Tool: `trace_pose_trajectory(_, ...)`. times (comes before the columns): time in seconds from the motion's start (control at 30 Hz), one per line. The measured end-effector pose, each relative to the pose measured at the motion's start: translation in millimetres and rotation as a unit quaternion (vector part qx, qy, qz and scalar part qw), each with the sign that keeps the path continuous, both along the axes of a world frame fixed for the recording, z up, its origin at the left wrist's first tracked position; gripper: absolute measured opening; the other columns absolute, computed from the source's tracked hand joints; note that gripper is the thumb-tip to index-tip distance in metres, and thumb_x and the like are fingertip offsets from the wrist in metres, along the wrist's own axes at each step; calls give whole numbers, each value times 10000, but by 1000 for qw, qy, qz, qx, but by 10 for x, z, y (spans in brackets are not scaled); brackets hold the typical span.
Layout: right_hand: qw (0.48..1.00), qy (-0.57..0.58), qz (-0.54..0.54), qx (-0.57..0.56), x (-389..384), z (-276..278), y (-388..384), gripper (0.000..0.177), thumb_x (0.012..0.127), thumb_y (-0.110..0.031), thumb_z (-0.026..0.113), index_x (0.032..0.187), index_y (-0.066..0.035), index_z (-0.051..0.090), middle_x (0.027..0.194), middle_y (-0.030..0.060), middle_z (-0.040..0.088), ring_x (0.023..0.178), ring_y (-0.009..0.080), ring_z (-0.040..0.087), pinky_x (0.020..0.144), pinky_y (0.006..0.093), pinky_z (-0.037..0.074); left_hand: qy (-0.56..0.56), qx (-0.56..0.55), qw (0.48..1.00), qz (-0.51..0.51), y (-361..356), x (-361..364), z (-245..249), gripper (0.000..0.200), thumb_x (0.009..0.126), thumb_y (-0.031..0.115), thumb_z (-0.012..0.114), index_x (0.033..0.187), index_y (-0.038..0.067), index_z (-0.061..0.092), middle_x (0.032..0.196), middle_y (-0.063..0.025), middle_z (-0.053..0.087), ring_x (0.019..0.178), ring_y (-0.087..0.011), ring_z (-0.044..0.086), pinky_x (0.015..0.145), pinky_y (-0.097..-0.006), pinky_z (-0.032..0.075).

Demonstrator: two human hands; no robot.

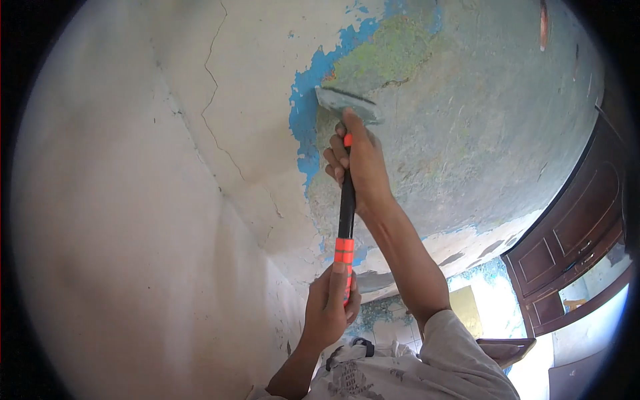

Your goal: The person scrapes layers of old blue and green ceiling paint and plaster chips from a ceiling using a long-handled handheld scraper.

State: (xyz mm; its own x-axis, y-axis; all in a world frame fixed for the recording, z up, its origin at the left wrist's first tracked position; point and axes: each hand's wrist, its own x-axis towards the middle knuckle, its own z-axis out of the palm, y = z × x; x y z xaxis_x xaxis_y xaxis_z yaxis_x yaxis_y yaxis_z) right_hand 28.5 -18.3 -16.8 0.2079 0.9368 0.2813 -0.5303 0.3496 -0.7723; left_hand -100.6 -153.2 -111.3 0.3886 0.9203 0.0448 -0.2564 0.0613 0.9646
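Observation:
A long-handled scraper (347, 207) has a black shaft, an orange striped grip and a wide flat blade (348, 105) that lies against the wall. My left hand (328, 307) is wrapped round the orange grip at the lower end. Higher up, my right hand (360, 157) holds the shaft just below the blade, its thumb stretched toward the blade. Beside the blade's left corner is a strip of exposed blue paint (305, 113), with a greenish patch (383, 57) above. Grey bare plaster (467, 133) spreads to the right.
Cracked cream paint (247, 87) covers the surface on the left, meeting a plain pale wall (133, 233). At the right stands dark brown wooden furniture (567, 233) with panelled doors. A brown wooden piece (510, 348) and a yellowish panel (465, 310) are near the lower right.

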Motion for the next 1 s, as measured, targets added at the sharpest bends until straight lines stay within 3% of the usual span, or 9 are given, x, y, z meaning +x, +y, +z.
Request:
trace_pose_trajectory(0.07,1000,5,-2,10,13,81,29,345,1015,-418,525,847,-124,458,515,-63,306,431,68,309,403,233,263,4,25,1000,11,77,65,70,527,1061,541,364,852,67,463,496,28,333,366,-66,274,349,-245,226)
trace_pose_trajectory(0.23,999,19,26,-16,-20,-52,-14,344,1021,-412,520,839,-127,457,518,-62,299,437,72,297,408,231,262,5,-39,999,6,-48,0,22,509,1067,517,368,857,62,463,514,21,348,379,-69,300,355,-244,243)
trace_pose_trajectory(0.77,1000,-12,-10,23,45,108,85,401,1019,-466,529,861,-102,473,536,-60,313,464,61,353,431,231,281,11,34,999,2,177,62,23,514,1061,538,364,896,63,469,518,21,369,385,-62,296,363,-244,263)
trace_pose_trajectory(0.87,995,-95,-21,4,48,-296,15,434,1027,-476,516,862,-75,500,557,-34,388,493,78,425,460,241,333,12,30,999,16,199,148,-476,518,1069,539,333,893,72,472,517,18,376,394,-68,308,377,-247,277)
trace_pose_trajectory(1.0,971,-233,-47,-9,162,-1280,-203,419,1050,-410,499,895,-23,540,642,32,541,570,113,535,557,285,444,-11,9,1000,25,461,478,-1460,569,1066,573,275,894,78,498,564,-5,449,419,-98,380,394,-254,310)
